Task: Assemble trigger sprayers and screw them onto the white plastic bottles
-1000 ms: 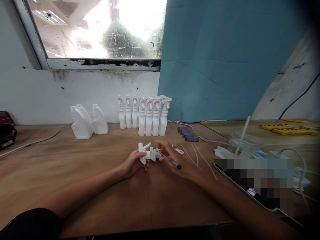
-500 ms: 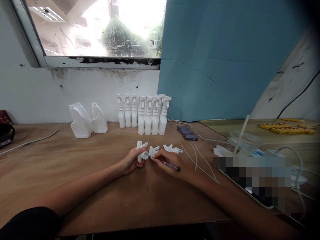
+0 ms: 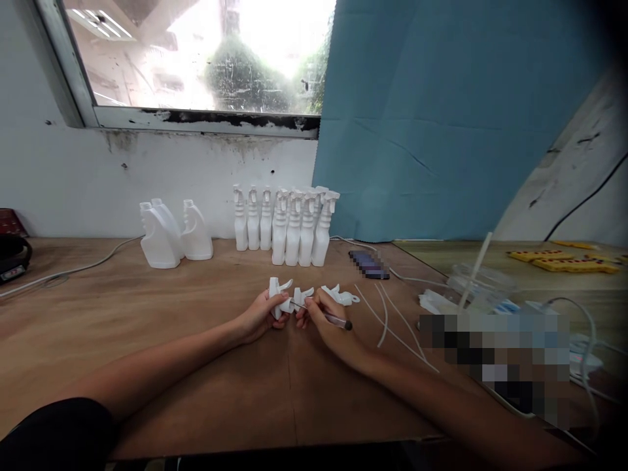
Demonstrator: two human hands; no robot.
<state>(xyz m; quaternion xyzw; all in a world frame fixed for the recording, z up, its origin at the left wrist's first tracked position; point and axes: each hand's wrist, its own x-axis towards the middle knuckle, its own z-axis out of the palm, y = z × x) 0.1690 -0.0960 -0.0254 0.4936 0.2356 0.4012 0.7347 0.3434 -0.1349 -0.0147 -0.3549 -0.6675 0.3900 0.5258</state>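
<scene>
Held spray head: a white plastic trigger spray head [image 3: 274,296] with a curved lever and a round collar is raised just above the brown wooden surface [image 3: 235,405], its collar turned toward the right.
Left hand: the left hand [image 3: 261,317] is clamped on that spray head, thumb across the body near the collar, fingers beneath.
Right hand: the right hand [image 3: 336,337] is closed pen-fashion around a slim tool with a translucent purplish handle and thin metal shaft [image 3: 337,320]; the shaft points at the collar, but whether its tip is inside cannot be told.
Neighbouring heads: a second white trigger head [image 3: 303,296] is by the right fingertips, contact unclear; a third white trigger head [image 3: 345,298] lies just beyond that hand.
Thin white tubes: several flexible-looking lengths [image 3: 385,320] lie loose right of the heads.
Handling: the held head is likely light, stiff and rather smooth, so it could twist under the tool's push.
Where to grip: the thick body behind the collar seems best; the slender lever would probably give if squeezed, and is the likeliest part to snap.
</scene>
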